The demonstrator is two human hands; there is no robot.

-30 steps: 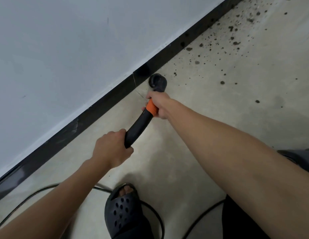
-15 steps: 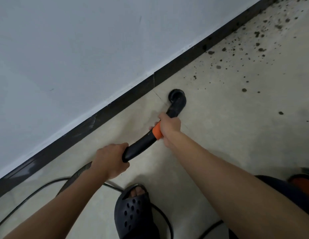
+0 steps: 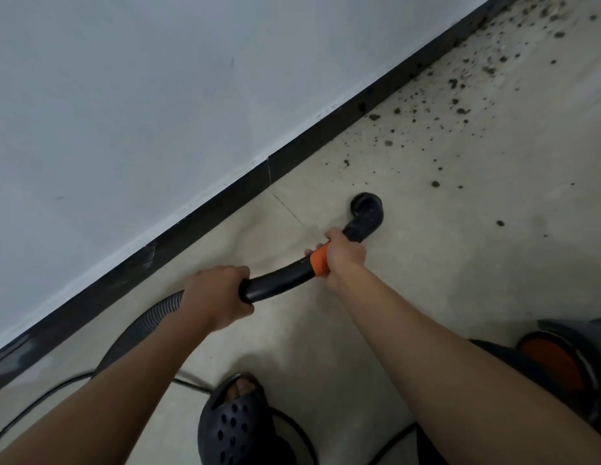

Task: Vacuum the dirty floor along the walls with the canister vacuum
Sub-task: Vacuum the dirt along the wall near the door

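Observation:
A black vacuum wand [image 3: 279, 281] with an orange band [image 3: 319, 260] runs across the middle of the head view. My left hand [image 3: 216, 295] grips its rear end, where the ribbed grey hose [image 3: 138, 330] joins. My right hand [image 3: 344, 255] grips the wand at the orange band. The curved black nozzle [image 3: 366, 213] points down at the beige floor, a short way out from the black baseboard [image 3: 292, 156]. Dark dirt specks [image 3: 460, 105] lie scattered on the floor beyond the nozzle, thickest along the baseboard at upper right.
A white wall [image 3: 158, 95] fills the upper left. My foot in a dark perforated clog [image 3: 235, 424] stands at the bottom centre, with a black power cord [image 3: 40, 394] curving around it. The black and orange canister [image 3: 560, 360] sits at the right edge.
The nozzle has moved away from the baseboard and to the right along the floor, with both hands following. The hose and the canister have come into view.

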